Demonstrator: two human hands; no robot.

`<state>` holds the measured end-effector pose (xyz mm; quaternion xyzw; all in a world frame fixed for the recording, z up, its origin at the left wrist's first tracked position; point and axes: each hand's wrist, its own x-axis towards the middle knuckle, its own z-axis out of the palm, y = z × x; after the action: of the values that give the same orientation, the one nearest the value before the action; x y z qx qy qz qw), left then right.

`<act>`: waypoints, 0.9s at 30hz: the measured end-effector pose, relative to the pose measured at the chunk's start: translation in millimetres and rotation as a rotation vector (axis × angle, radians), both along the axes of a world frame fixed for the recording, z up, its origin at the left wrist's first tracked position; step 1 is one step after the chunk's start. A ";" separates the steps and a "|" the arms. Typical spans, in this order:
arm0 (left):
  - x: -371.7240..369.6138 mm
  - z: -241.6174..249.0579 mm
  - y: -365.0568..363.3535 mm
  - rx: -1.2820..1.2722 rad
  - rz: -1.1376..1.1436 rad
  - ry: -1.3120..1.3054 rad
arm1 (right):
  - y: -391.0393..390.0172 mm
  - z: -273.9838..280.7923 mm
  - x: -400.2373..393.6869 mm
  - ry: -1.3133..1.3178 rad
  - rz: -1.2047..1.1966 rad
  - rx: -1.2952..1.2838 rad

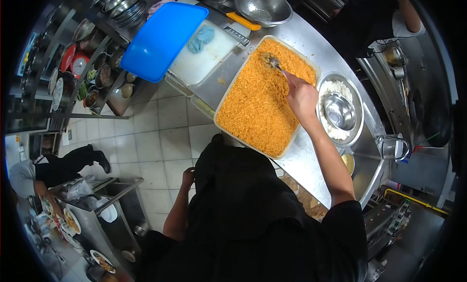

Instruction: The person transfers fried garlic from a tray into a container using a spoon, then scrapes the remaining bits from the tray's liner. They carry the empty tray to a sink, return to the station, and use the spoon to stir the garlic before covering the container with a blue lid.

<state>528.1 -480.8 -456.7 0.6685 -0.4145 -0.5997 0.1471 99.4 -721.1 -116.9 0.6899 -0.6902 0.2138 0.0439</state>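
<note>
My right hand [302, 98] is closed around the handle of a metal spoon [274, 62]. The spoon's bowl sits in orange rice [262, 104] near the far edge of a large pale tub [220, 105]. The rice fills the tub and spreads almost level, with a slight dip around the spoon. My left hand [188, 176] hangs low at my side beside my dark clothing, its fingers loosely apart, and I see nothing in it.
Right of the tub, a metal bowl [361, 114] holds white rice [335, 131] and a smaller bowl [339, 111]. A blue lid [163, 41], white cutting board [206, 63], knife with orange handle [243, 21] and colander [263, 7] lie beyond. Two other people [63, 167] work nearby.
</note>
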 end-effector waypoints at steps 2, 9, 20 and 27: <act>-2.2 3.9 -3.4 0.044 0.017 -0.006 | -7.5 -12.8 1.8 0.064 0.018 0.035; -11.7 30.5 -21.2 0.273 0.307 0.145 | -20.7 -40.0 7.1 0.002 0.036 -0.008; -13.2 31.6 -20.1 0.225 0.308 0.169 | -29.6 -0.5 -8.2 0.049 -0.104 0.088; -42.8 128.8 -101.1 -0.775 0.235 -0.345 | -23.2 3.1 -3.2 0.034 -0.076 0.057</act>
<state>485.3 -581.9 -327.9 0.6969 -0.5486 -0.2585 0.3827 96.2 -744.3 -113.8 0.6676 -0.7209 0.1807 0.0442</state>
